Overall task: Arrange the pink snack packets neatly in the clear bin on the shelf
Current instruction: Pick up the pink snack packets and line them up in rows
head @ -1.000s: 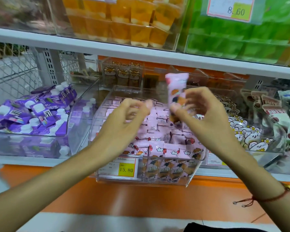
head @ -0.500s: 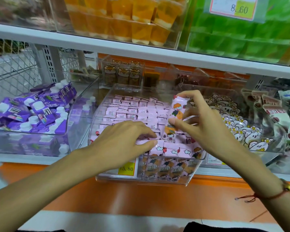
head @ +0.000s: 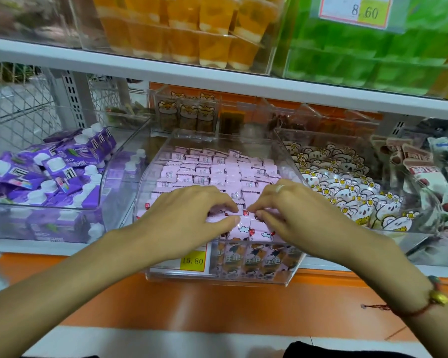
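The clear bin [head: 282, 148] stands in the middle of the shelf, filled with rows of pink snack packets [head: 212, 171]. My left hand [head: 189, 218] and my right hand [head: 295, 210] lie palm down on the front rows, fingertips almost meeting at the centre. Their fingers pinch and press the front pink packets [head: 243, 227], which show clouds and red marks. The packets under both hands are hidden. More packets stand upright behind the bin's front wall, next to a yellow price tag [head: 192, 260].
A clear bin of purple cartons [head: 55, 174] stands to the left, and a bin of white cartoon packets [head: 347, 192] to the right. A white shelf board [head: 217, 83] with orange cups and green packs hangs close above. An orange ledge [head: 217, 301] runs below.
My right hand has lowered the pink packet it held up and set it into the front row. My left hand has come down too, and both now press on the front packets.
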